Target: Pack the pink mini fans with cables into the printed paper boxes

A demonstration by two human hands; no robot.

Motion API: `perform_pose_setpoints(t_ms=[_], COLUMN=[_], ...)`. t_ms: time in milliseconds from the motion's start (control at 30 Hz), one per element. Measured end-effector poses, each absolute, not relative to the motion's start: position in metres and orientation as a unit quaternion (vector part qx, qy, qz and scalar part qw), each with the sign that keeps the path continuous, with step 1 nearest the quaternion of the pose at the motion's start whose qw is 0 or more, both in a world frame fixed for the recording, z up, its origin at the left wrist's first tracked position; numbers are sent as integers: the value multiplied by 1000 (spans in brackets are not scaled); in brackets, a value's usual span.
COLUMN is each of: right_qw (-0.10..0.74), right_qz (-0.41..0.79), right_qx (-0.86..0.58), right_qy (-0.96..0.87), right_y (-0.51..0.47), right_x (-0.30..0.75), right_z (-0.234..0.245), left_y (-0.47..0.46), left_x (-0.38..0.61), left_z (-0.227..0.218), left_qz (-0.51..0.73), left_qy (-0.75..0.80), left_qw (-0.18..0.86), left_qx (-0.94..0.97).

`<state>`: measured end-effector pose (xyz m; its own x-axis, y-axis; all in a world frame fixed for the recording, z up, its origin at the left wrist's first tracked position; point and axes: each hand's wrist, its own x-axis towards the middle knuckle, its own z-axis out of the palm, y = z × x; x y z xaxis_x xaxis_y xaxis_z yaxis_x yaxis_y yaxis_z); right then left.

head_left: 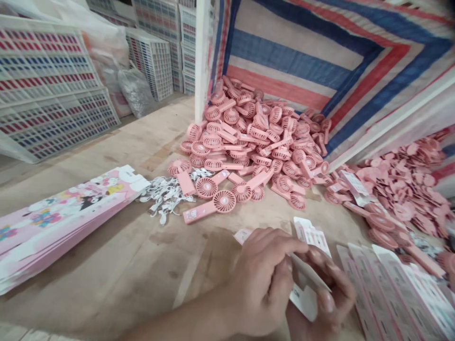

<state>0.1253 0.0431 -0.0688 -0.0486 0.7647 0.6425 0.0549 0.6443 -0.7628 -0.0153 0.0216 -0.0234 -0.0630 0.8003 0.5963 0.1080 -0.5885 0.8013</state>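
Low in the middle of the view, my left hand and my right hand are both closed on a pink and white carton box. The left hand covers its near end from above. The right hand's fingers wrap under its white flap. A single pink hand-held fan lies on the brown table just beyond the hands. Behind it a large heap of pink fans spreads against a striped tarp.
A stack of flat pink printed cartons lies at the left. White charging cables are bunched beside it. Several filled boxes lie in a row at the lower right. More pink parts pile at the right. White crates stand behind.
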Motion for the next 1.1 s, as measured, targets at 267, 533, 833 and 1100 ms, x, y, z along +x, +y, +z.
perform_pose_setpoints(t_ms=[267,533,833,1100], right_qw=[617,615,580,550], right_qz=[294,282,263,302], right_qx=[-234,-241,-227,-251], right_qy=[-691,-696,-737,-737], right_y=[52,50,51,37], right_x=[114,115,133,146], right_z=[-63,-73,-74,-103], left_y=[31,33,24,13], left_x=[-16,-15,-6,-12], left_z=[-30,-28,-70,-81], left_qz=[663,594,646,526], left_qy=[321,366,353,356], left_qw=[468,530,638,763], left_qx=[487,483,225,121])
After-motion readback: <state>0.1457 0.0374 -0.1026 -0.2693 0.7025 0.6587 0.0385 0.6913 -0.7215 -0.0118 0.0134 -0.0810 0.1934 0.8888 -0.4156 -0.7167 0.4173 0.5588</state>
